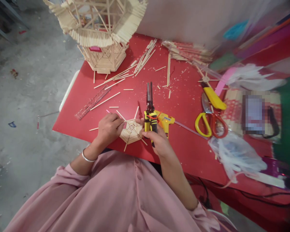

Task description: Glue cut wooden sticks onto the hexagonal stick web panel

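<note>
A spider-web-shaped panel of thin wooden sticks point(131, 131) lies near the table's front edge, stick ends poking out around it. My left hand point(110, 128) is closed at its left side, fingertips pinched together; whatever they hold is hidden. Held in my right hand point(160, 140) is a pair of pliers point(149, 111) with black jaws pointing away from me and yellow-and-black handles. The right fingertips reach the panel's right edge. Just behind that hand rests a yellow glue gun point(166, 120), a glue stick trailing from it to the right.
A large stick-built pavilion model point(103, 42) stands at the back left. Loose sticks point(145, 58) and a clear ruler point(93, 102) lie on the red table point(183, 154). To the right are scissors point(209, 117), a yellow-handled cutter point(214, 97), plastic bags point(239, 154) and a blurred-out device point(255, 112).
</note>
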`<state>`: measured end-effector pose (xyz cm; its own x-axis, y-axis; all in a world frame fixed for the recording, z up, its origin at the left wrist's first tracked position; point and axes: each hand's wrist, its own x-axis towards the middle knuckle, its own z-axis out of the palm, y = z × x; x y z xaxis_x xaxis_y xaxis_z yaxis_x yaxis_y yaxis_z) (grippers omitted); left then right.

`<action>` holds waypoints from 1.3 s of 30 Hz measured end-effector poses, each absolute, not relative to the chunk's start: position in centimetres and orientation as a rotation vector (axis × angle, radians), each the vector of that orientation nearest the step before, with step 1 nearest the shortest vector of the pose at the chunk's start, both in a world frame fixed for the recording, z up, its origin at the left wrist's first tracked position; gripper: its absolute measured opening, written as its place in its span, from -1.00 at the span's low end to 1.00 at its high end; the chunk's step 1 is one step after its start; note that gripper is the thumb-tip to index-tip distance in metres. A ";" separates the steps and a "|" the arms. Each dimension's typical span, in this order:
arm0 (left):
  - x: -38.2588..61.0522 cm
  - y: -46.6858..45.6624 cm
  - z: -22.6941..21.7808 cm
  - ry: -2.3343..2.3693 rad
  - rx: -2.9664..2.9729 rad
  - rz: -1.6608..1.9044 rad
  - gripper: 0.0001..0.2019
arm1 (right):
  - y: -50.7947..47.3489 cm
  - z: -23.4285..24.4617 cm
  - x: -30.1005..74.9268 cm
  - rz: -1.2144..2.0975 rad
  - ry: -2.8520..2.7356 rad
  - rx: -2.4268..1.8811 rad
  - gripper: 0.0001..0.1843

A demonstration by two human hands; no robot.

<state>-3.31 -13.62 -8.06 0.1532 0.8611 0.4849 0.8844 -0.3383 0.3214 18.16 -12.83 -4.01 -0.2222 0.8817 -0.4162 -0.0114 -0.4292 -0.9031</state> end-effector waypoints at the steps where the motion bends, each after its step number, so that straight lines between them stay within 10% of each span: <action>1: -3.3 -13.6 -8.0 -1.769 -2.352 -0.949 -0.74 | -12.8 -4.0 18.2 1.733 -1.075 -1.367 -0.41; 39: -3.3 -13.6 -8.2 -1.789 -2.351 -0.964 -0.72 | -12.9 -3.8 18.2 1.739 -1.084 -1.364 -0.38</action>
